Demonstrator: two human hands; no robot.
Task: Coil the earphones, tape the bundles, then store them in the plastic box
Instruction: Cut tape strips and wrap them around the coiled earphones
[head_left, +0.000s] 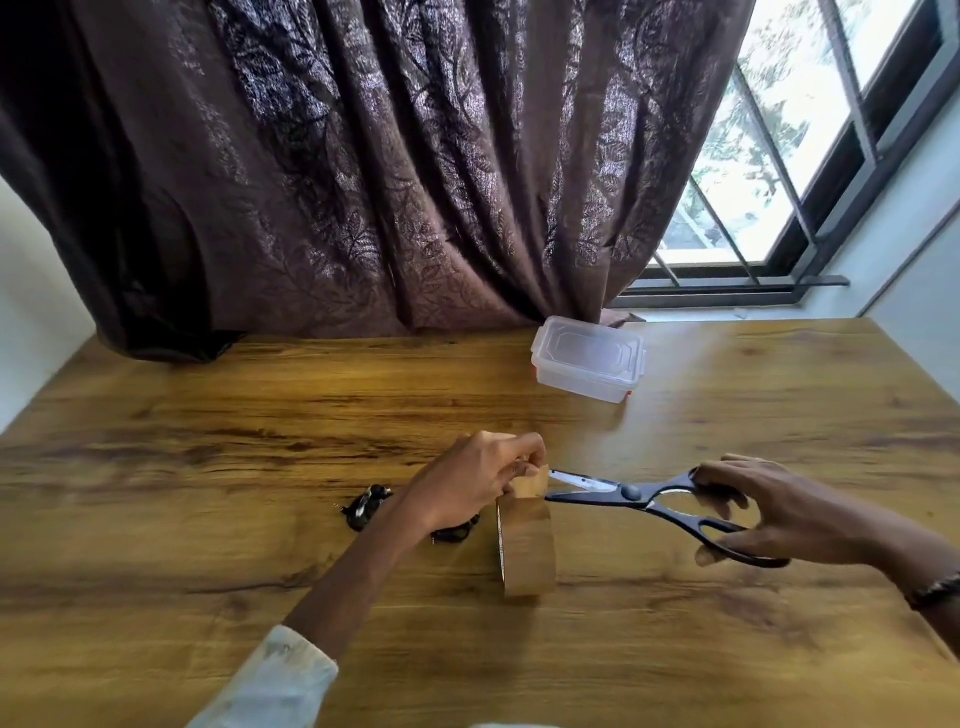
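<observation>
The table (208, 467) lies bare across its left half, its near edge and its right side, open to a hand. In the middle, a tape roll (527, 545), open scissors (639, 496) and dark earphones (366, 506) crowd together. A lidded plastic box (589, 358) blocks the far edge, touching the curtain (363, 182).

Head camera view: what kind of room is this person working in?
Probably a room in a home: a wooden table pushed against a window, with a brown leaf-patterned curtain drawn across most of it. It looks domestic rather than like a workshop.
</observation>
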